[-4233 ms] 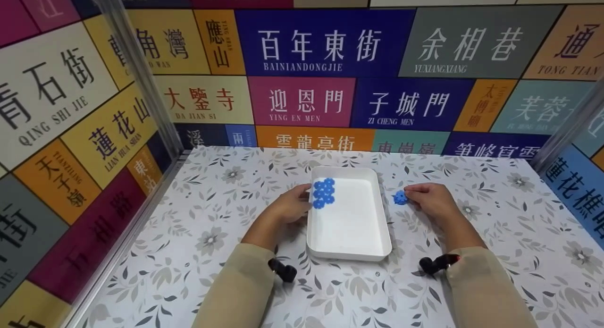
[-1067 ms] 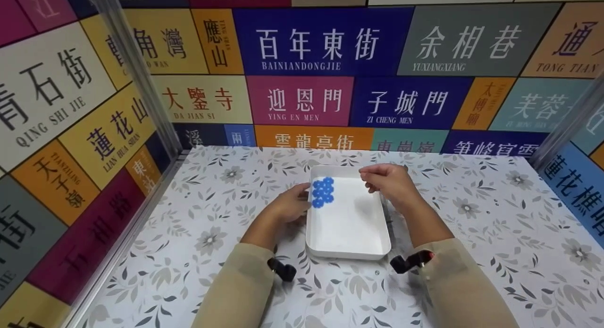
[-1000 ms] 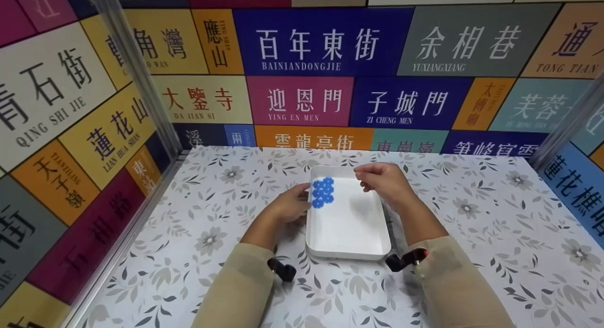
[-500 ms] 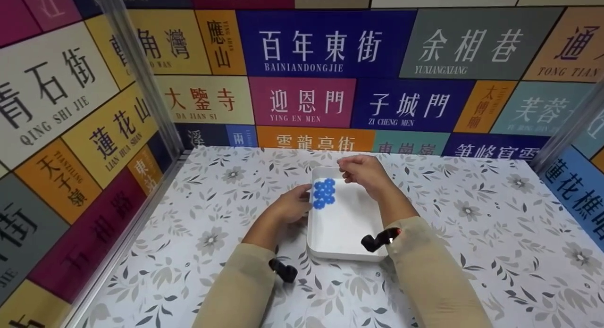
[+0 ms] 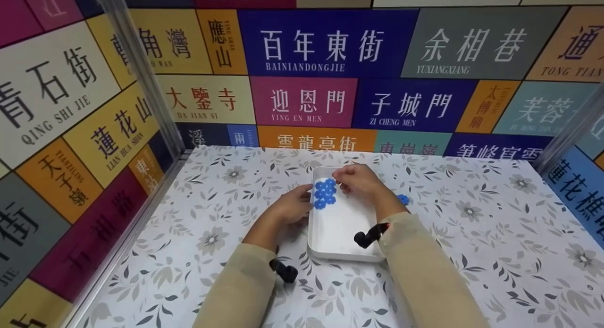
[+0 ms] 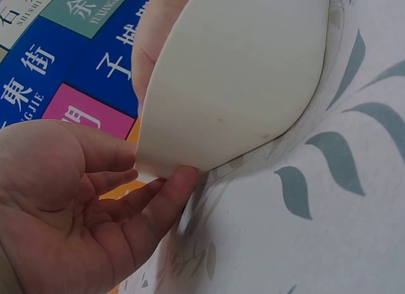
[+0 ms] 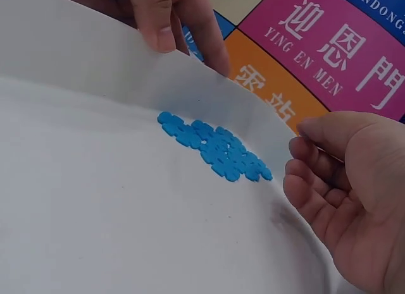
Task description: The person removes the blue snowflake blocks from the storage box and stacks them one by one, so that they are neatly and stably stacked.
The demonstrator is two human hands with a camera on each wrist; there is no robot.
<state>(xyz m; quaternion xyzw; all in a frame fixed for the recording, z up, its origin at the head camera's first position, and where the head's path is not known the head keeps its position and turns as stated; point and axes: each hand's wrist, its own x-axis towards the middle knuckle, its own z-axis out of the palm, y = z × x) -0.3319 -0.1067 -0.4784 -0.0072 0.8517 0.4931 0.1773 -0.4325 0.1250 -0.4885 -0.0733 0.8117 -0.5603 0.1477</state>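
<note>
A white rectangular tray (image 5: 347, 258) lies on the patterned tabletop, with a cluster of blue flower-shaped plastic pieces (image 5: 324, 194) flat against its left wall near the far end. My left hand (image 5: 291, 206) grips that wall; in the left wrist view its fingers meet the tray's outer side (image 6: 234, 73). In the right wrist view one left fingertip (image 7: 163, 40) hangs over the rim. Over the far end of the tray, my right hand (image 5: 361, 181) has thumb and forefinger together beside the blue cluster. I cannot tell whether a piece is between those fingertips.
More blue pieces (image 5: 403, 199) lie on the table right of the tray, partly behind the right forearm. The floral tabletop (image 5: 212, 238) spreads all round. Panels with street names (image 5: 325, 42) stand at the back and sides. A black wrist camera (image 5: 370, 235) sits on the right cuff.
My right hand has moved from the blue pile beside the tray, leftward across the tray, then down close to the blue cluster. The left hand stays at the tray's wall.
</note>
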